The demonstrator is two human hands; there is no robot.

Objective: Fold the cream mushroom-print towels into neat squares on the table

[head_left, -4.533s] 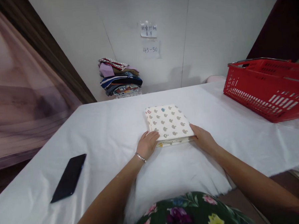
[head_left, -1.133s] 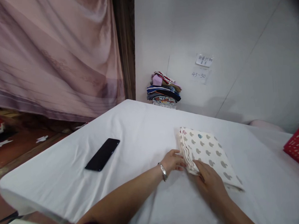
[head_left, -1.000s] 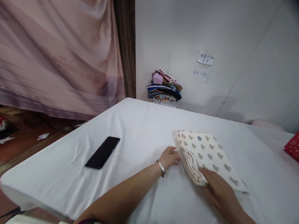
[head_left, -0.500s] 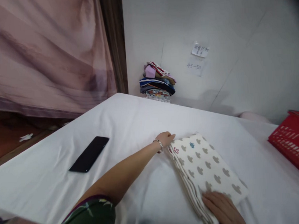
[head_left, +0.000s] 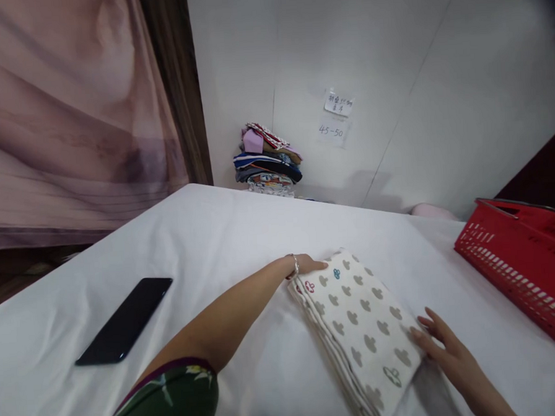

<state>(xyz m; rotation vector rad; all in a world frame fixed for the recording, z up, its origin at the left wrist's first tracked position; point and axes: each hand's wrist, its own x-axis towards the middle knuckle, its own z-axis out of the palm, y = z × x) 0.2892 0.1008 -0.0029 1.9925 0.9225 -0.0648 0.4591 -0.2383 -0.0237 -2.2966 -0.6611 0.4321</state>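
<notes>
A folded white cloth [head_left: 358, 318] printed with grey mouse-head shapes lies on the white-covered table, its layered edges facing left. A few of its shapes are outlined in red, blue or green. At its far left corner, my left hand [head_left: 307, 264], with a silver bracelet at the wrist, is closed on the edge; the fingertips are partly hidden. My right hand [head_left: 445, 346] is beside the near right edge, fingers apart, its thumb touching the cloth's border.
A black phone [head_left: 125, 321] lies at the left on the white sheet [head_left: 232, 235]. To the right stands a red plastic basket [head_left: 527, 269]. Folded clothes [head_left: 268, 162] are stacked by the wall, near paper notes [head_left: 333, 130]. A pink curtain [head_left: 68, 119] hangs at left.
My right hand has moved from on top of the cloth's near end to its right edge, and its fingers have spread. My left hand stays at the far corner. The view has shifted right.
</notes>
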